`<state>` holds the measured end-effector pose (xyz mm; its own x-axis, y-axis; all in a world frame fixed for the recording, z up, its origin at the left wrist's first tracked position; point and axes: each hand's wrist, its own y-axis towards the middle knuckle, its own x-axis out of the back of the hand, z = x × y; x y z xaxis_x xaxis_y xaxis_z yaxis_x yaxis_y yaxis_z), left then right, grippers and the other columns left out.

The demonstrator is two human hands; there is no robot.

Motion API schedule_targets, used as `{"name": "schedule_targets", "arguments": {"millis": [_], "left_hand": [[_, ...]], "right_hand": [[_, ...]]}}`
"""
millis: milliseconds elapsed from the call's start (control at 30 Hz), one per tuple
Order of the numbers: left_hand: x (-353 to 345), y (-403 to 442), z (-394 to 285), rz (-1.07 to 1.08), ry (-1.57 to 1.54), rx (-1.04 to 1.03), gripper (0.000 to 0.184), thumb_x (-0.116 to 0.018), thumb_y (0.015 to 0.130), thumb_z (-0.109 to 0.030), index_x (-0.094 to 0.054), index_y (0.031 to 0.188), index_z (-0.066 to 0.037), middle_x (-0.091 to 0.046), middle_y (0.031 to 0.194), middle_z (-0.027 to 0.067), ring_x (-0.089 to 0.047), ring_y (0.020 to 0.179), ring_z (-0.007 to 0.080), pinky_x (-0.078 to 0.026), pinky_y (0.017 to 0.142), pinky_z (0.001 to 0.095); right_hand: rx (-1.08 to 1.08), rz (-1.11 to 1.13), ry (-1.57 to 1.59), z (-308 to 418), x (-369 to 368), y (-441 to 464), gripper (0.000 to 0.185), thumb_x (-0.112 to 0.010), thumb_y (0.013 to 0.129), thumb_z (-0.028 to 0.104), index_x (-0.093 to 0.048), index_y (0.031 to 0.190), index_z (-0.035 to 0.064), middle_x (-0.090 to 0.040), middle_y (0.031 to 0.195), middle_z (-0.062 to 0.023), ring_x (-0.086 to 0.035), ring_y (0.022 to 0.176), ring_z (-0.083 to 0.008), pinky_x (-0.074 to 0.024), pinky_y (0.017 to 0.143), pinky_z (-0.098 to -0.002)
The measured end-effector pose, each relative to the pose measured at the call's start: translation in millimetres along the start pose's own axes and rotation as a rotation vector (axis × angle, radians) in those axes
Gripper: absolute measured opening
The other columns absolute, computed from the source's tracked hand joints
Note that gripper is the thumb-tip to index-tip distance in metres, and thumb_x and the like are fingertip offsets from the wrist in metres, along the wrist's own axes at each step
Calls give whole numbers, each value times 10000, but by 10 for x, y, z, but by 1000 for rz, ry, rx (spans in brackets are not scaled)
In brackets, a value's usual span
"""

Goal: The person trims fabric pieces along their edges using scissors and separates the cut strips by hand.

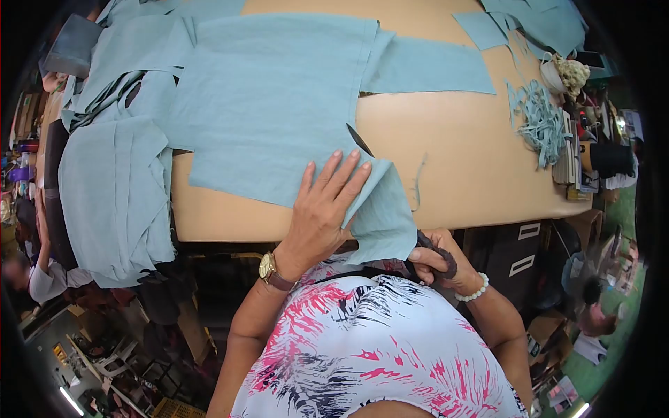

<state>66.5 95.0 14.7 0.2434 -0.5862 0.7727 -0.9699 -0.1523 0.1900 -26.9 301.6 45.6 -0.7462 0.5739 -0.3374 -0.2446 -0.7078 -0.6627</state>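
A wide piece of light blue cloth (272, 90) lies spread on the tan table. My left hand (324, 205), with a watch at the wrist, rests flat on its near right part, fingers extended. Close to the table's front edge, my right hand (446, 261) is closed around the dark wrapped handles of a pair of scissors (359, 141). A dark blade shows at the cloth's right edge, just beyond my left fingertips. Between blade and handles, a folded flap of the cloth hides the middle of the scissors and hangs over the table edge.
Layered blue cloth pieces (115, 195) drape over the table's left side. Another strip (432, 66) lies at the back. Tangled blue trimmings (540, 122) sit at the right beside stacked books (568, 150). A thread scrap (419, 181) lies nearby. Another person's arm (43, 233) shows far left.
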Motion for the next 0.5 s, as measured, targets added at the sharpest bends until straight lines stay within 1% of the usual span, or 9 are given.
{"name": "schedule_targets", "arguments": {"millis": [200,300,400,500], "left_hand": [[-56,-12,-16,-13,-31,0,538,-546,778,-49,-414,1298,-93,-370,1355,130,-345,1249,314,-230,1004,512],[-102,-16,-22,-27,-6,-19,552,-556,772,-97,-402,1303,-98,-367,1354,135,-352,1239,318,-254,980,539],[-112,3,-74,-24,-43,3,563,-562,764,-84,-401,1303,-97,-366,1353,142,-353,1238,321,-249,981,542],[-146,40,-140,-37,-104,41,541,-531,773,-10,-411,1295,-81,-365,1357,141,-342,1251,325,-216,1007,515]], "right_hand": [[-13,-11,12,-36,-32,-28,193,-630,810,174,-604,765,-12,-484,481,17,-403,378,-24,-282,362,-175],[-4,-10,79,-57,-51,-51,181,-633,807,159,-603,784,-18,-504,522,22,-401,391,-14,-279,365,-172],[-23,-16,112,-84,-48,-69,182,-634,807,157,-604,805,-22,-516,554,25,-396,400,-9,-280,370,-170],[-24,-20,115,-138,-18,-66,179,-634,806,154,-606,820,-23,-524,569,25,-389,404,-9,-283,375,-169]]}}
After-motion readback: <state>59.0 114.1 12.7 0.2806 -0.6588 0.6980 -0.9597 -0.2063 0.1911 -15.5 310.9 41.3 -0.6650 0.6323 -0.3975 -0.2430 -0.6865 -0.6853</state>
